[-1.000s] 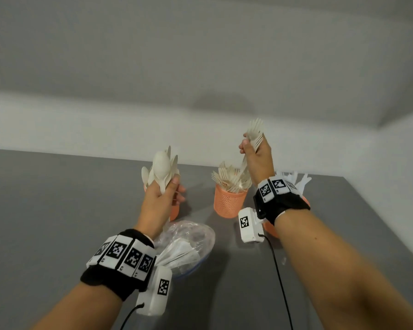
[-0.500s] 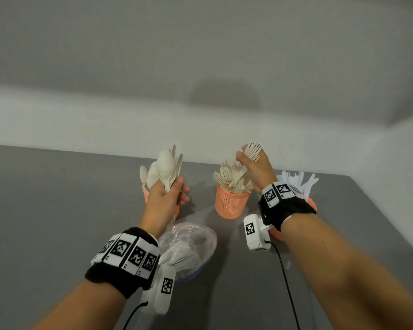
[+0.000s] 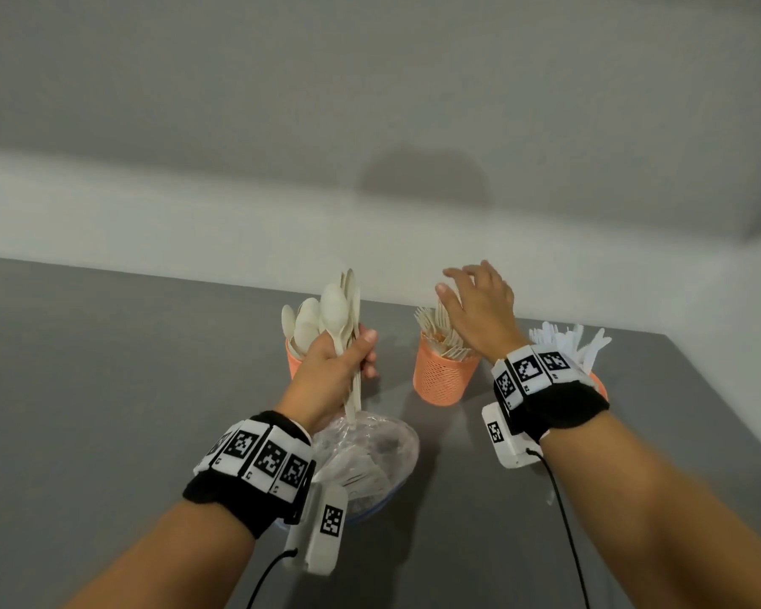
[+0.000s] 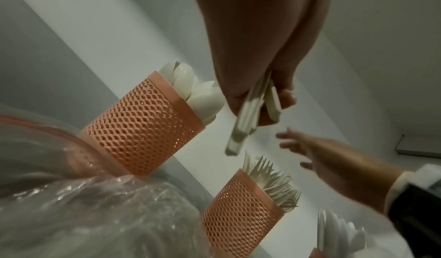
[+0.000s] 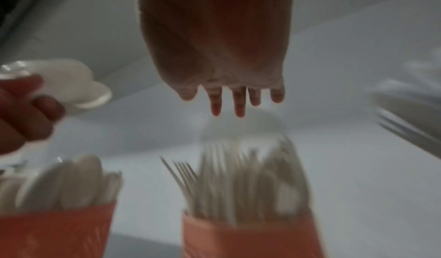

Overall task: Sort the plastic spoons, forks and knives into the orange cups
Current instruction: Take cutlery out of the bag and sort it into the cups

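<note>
The forks once in the right hand (image 3: 479,314) now sit in the middle cup (image 3: 442,380), fingers spread; at centre-left, the left hand (image 3: 330,375) grips spoons (image 3: 337,314).

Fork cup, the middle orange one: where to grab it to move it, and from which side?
Grip the fork cup round its mesh wall below the rim, coming from the near side or its left, fingers wrapped sideways. Fork tines fan out above the rim, so a top grasp is probably blocked. The right hand hovers open above the tines; the knife cup crowds the right.
</note>
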### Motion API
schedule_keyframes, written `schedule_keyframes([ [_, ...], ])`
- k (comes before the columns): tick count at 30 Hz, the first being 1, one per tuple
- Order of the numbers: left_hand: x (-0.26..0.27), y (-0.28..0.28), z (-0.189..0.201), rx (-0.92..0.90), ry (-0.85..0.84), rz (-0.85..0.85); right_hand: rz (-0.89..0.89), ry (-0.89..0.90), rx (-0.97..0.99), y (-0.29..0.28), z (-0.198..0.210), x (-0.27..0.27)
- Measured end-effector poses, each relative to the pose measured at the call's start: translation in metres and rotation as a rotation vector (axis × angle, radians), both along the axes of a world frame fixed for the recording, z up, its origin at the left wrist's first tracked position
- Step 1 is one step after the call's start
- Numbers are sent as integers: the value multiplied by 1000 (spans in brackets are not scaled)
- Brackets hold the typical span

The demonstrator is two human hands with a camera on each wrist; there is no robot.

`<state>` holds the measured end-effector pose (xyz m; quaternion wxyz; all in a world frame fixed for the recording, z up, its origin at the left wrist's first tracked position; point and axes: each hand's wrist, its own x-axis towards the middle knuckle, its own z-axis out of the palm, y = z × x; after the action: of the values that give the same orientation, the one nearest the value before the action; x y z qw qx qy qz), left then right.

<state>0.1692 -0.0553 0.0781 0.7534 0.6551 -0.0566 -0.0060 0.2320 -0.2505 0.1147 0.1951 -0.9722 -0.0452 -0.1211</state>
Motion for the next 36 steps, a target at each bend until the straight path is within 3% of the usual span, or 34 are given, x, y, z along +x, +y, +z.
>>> schedule_keyframes([
  [2, 0, 0, 4, 37, -20, -21, 135, -3, 274, 21, 18, -17],
  [5, 0, -3, 12, 149, -66, -69, 366, 399, 664, 63, 27, -47],
  [6, -1, -3, 15, 205, -78, -99, 407, 451, 778, 74, 22, -53],
  [11, -4, 15, 22, 282, 15, -372, 253, 342, 1165, 93, 13, -56],
  [12, 0, 23, 20, 311, 13, -358, 237, 302, 1215, 91, 13, -51],
  [14, 10, 40, 16, 233, 16, -121, 213, 181, 1298, 89, 15, -40],
  [16, 22, 60, 12, 127, -28, 183, 176, 40, 1329, 88, 16, -29],
  [18, 32, 77, 2, 214, -28, 300, 169, -45, 1296, 90, 14, -20],
  [20, 38, 83, -8, 342, 34, 185, 187, -48, 1202, 97, 7, -15],
  [24, 43, 77, -34, 354, 70, -85, 239, -30, 1087, 116, -5, -9],
  [30, 54, 73, -59, 310, 46, -9, 386, 35, 1063, 129, -8, -4],
  [36, 58, 74, -65, 301, 26, 8, 311, 75, 1247, 123, -28, 4],
])
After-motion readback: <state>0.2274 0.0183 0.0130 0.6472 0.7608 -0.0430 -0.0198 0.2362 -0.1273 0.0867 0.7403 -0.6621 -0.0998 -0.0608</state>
